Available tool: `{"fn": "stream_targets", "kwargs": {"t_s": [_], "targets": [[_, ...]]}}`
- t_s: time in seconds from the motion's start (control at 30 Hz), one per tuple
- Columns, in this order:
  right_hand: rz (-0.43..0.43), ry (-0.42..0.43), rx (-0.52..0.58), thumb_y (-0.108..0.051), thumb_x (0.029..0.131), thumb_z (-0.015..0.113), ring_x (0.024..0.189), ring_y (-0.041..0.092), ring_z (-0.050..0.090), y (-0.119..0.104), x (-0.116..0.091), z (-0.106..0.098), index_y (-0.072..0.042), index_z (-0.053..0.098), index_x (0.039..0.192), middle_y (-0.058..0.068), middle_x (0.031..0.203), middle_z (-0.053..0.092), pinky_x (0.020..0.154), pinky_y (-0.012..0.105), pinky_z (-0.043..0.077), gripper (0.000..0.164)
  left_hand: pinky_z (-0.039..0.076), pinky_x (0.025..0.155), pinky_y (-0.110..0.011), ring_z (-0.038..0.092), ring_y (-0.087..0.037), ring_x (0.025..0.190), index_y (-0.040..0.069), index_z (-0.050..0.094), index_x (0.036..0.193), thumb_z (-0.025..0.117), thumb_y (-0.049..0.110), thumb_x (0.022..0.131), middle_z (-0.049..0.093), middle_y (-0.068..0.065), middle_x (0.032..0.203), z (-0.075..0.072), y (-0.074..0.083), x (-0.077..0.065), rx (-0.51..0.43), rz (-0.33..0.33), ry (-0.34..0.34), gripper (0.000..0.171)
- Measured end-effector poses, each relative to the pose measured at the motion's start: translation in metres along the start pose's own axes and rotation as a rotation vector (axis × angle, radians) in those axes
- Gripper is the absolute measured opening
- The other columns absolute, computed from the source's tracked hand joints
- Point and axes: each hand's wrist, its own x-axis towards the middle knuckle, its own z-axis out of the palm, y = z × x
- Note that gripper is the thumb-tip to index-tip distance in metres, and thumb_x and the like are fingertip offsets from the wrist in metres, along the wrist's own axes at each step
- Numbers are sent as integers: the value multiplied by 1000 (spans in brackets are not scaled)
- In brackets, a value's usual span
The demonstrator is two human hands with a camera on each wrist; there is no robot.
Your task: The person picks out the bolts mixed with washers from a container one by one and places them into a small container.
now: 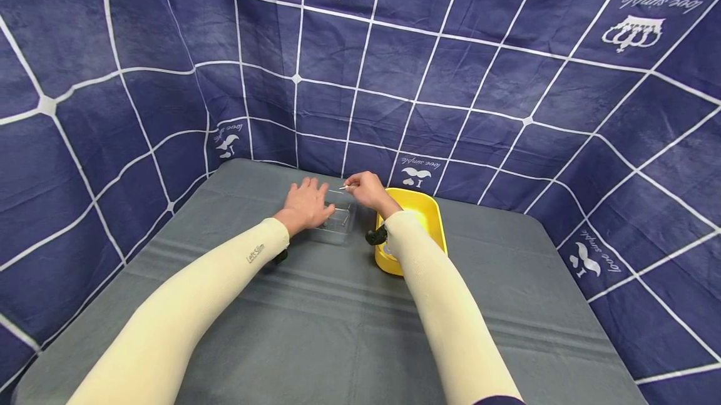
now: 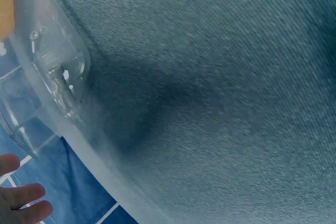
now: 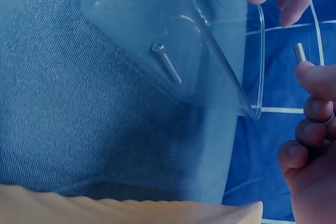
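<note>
My right hand (image 1: 367, 190) is raised beside the far right corner of a clear plastic box (image 1: 333, 237), pinching a screw (image 3: 300, 52) between thumb and fingers. The screw's threaded end sticks out past the thumb in the right wrist view; its other end is hidden in the grip. Over the left side of the box, my left hand (image 1: 306, 203) has its fingers spread and holds nothing. Inside the box lie several loose metal screws, one of them a bolt with a round head (image 3: 167, 64).
Right of the box, under my right forearm, stands a yellow bin (image 1: 432, 210) with some pale things inside. A grey cloth (image 1: 315, 330) covers the table. Behind and at the sides hangs a blue curtain (image 1: 383, 61) with white lines.
</note>
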Motion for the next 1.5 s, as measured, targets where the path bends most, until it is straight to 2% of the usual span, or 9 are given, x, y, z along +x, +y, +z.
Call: {"fn": "stream_targets", "kwargs": {"t_s": [0.23, 0.47, 0.7, 1.03, 1.2, 1.37, 1.5], "targets": [[10, -26, 37, -14, 97, 63, 81, 18, 56, -5, -1, 4, -8, 76, 106, 5, 91, 70, 73, 27, 44, 16, 32, 109, -63, 37, -39, 141, 9, 37, 155, 52, 52, 96, 46, -22, 147, 1, -7, -5, -8, 0, -57, 74], [14, -42, 40, -14, 97, 63, 81, 17, 55, -9, 0, 10, -9, 76, 106, 5, 91, 69, 73, 27, 45, 16, 32, 110, -63, 37, -39, 142, 10, 38, 155, 53, 50, 97, 45, -22, 149, 5, -11, -10, -37, -11, -71, 72], [20, -65, 61, -14, 97, 62, 81, 15, 56, -11, 1, 16, -6, 75, 111, 6, 95, 72, 73, 25, 44, 21, 30, 112, -63, 34, -39, 145, 10, 34, 157, 51, 51, 99, 42, -22, 152, 8, -12, -11, -49, -28, -104, 73], [21, -64, 37, -15, 96, 65, 82, 16, 55, -14, 4, 21, -6, 77, 108, 7, 97, 72, 72, 26, 43, 19, 31, 112, -62, 36, -38, 144, 11, 35, 156, 51, 50, 99, 44, -21, 151, 11, -13, -9, -66, -42, -94, 71], [19, -98, 40, -15, 96, 65, 85, 18, 58, -17, 5, 21, -6, 78, 107, 9, 102, 73, 73, 27, 45, 18, 32, 111, -63, 37, -38, 143, 11, 36, 155, 52, 48, 99, 45, -21, 150, 11, -14, -8, -69, -41, -86, 70], [37, -148, 76, -17, 97, 64, 95, 23, 65, -18, 4, 20, -5, 76, 114, 10, 109, 74, 77, 32, 51, 24, 32, 111, -63, 36, -38, 143, 12, 36, 155, 51, 48, 99, 45, -21, 150, 11, -14, -7, -67, -42, -88, 68], [29, -149, 77, -18, 96, 66, 92, 21, 65, -16, 4, 18, -6, 75, 116, 9, 107, 74, 75, 30, 51, 26, 32, 112, -63, 35, -38, 144, 11, 35, 156, 51, 48, 99, 44, -21, 151, 10, -14, -7, -61, -42, -95, 69]]}}
